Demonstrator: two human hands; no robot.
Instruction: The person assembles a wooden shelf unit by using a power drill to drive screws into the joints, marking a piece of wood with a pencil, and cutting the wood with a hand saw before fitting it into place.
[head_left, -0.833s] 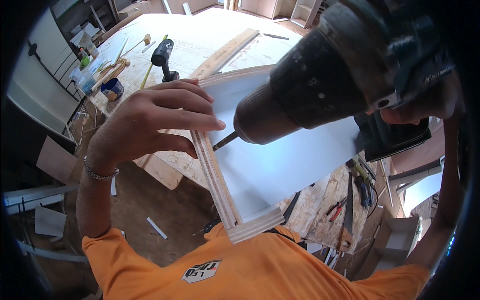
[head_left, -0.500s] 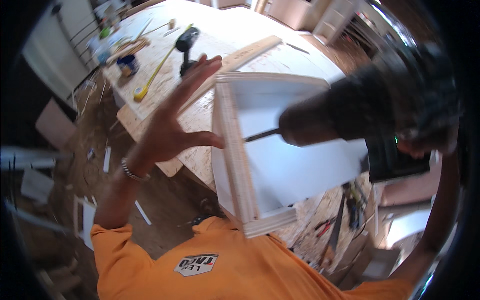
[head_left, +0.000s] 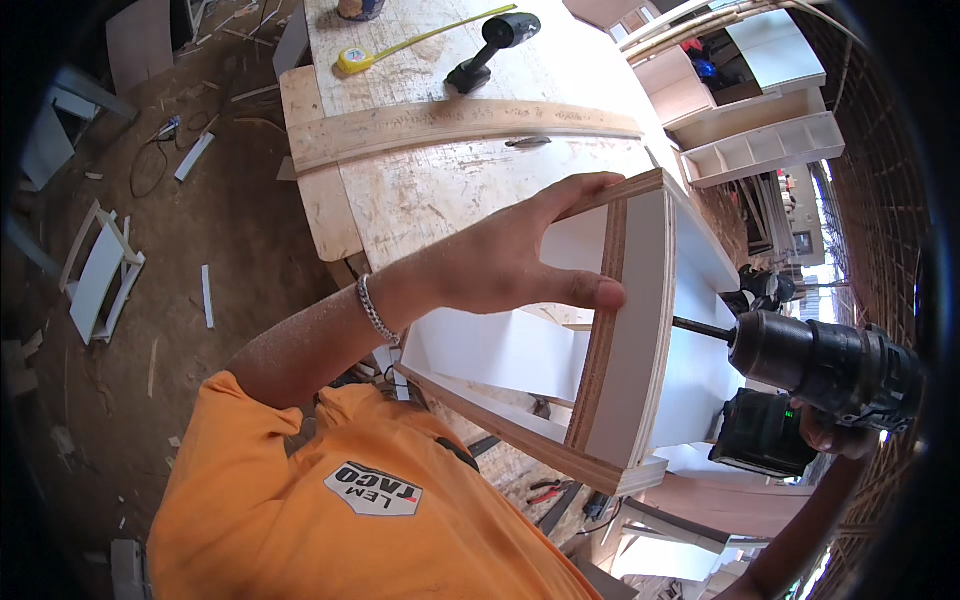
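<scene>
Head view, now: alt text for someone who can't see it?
A power drill in the right hand's grip points its bit at a panel of a white-faced plywood box, which the left hand's grip holds. Beyond is a workbench with a long wooden board and a yellow tape measure.

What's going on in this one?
A person's left hand grips a white-faced wooden box, thumb against its near end. The right hand holds a power drill, its bit pointing at that end from the other side; whether the tip has entered the wood can't be told. Beyond, a yellow tape measure and a long board lie on the worktable.
</scene>
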